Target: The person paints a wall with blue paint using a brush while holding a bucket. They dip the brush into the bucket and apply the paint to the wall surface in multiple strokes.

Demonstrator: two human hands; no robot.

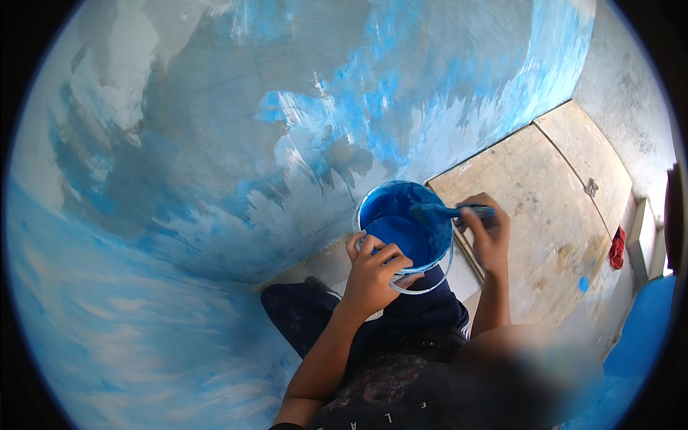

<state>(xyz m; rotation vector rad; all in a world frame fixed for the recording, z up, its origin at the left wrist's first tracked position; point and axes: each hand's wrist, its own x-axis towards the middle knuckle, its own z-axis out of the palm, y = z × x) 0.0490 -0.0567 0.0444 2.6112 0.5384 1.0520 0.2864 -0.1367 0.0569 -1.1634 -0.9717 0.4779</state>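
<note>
A bucket (pixel 368 195) with blue paint (pixel 393 238) inside sits tilted in front of my body, its thin handle hanging over the near side. My left hand (pixel 378 262) grips the near left rim, fingers curled over the edge. In my right hand (pixel 488 231) is a paintbrush (pixel 459 212), held by its blue-smeared handle. The brush head points left into the bucket, against or just above the inner right wall; I cannot tell whether it touches.
A wall (pixel 215 136) with patchy blue and grey paint curves along the left and far side. To the right lies a stained, pale board (pixel 530 186). A red cloth (pixel 617 248) lies beyond it, near a blue surface (pixel 641 322). My bent legs (pixel 301 308) are below the bucket.
</note>
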